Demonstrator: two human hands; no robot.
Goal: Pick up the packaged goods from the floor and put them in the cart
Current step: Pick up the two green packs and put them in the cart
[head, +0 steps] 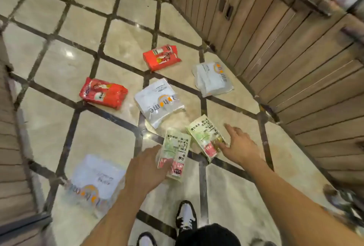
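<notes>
Several packages lie on the tiled floor (59,72). Two green-and-white packets are nearest me. My left hand (145,168) grips the left green packet (176,153) at its lower edge. My right hand (240,147) rests its fingertips on the corner of the right green packet (203,135), fingers spread. Farther away lie two red packs (103,93) (161,57) and two white pouches (159,101) (211,79). A third white pouch (94,180) lies at the near left, blurred. No cart is recognisable.
A wooden slatted counter front (285,48) curves along the right. Wooden panelling (11,147) borders the left. My shoes (186,216) stand on the floor below the packets. A blurred dark object (342,200) sits at the right edge.
</notes>
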